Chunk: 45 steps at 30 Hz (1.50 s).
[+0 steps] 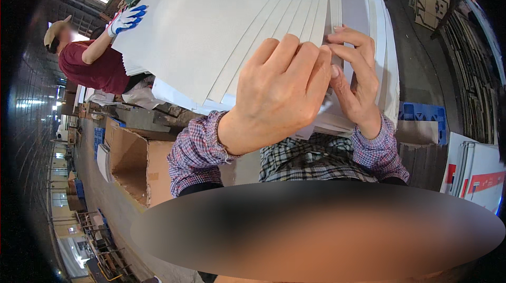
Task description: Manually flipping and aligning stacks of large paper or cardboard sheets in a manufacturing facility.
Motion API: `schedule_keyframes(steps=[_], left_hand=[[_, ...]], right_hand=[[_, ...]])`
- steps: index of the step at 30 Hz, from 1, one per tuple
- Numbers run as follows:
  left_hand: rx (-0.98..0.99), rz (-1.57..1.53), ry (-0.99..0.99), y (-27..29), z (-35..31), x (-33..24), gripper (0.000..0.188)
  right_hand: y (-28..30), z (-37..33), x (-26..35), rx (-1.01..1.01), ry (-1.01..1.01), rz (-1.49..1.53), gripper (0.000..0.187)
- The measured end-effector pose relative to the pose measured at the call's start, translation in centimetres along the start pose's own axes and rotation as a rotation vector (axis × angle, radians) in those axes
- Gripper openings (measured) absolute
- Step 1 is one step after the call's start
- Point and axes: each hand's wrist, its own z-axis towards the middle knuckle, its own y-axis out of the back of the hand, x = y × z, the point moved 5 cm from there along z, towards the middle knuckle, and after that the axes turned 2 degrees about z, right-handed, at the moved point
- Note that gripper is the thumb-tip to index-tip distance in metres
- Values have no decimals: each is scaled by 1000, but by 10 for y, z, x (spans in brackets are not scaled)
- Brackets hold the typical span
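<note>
A large stack of white cardboard sheets (190,24) lies before me, its upper sheets fanned out so that their edges show as slanting lines. My left hand (284,88) is closed over the near edges of the fanned sheets, knuckles up; its fingertips are mostly hidden. Close beside it, my right hand (361,72) has bent fingers held apart, with fingertips near the sheet edges and the thumb close to my left fingers. Whether the right fingertips press on a sheet is hard to make out. More pale sheets (387,61) lie under and right of my right hand.
Across the stack at left, a person (92,64) in a dark red shirt rests a gloved hand (126,21) on the sheets. An open cardboard box (158,164) stands at lower left. To the right are a blue pallet (440,117), stacked boards (469,66) and red-and-white flat boxes (482,180).
</note>
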Motion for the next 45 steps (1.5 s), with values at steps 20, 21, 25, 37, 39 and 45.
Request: schedule_keyframes(steps=[20,21,25,37,39,45], left_hand=[[-6,58,62,-7,-11,-1,20],[16,71,66,-7,-11,-1,19],[135,113,72,-7,-9,-9,15],[93,102,44,-3,-29,0,17],[54,105,62,0,-32,3,19],[284,-141,161,32,-34,27,22]], right_hand=[[0,1,4,-22,0,-22,21],[1,1,4,-21,1,-21,21],[2,1,4,-32,-10,-14,20],[-2,-6,4,-49,-37,22,19],[-4,-7,5,-49,-45,43,19],[-3,-15,4,-58,-44,60,16]])
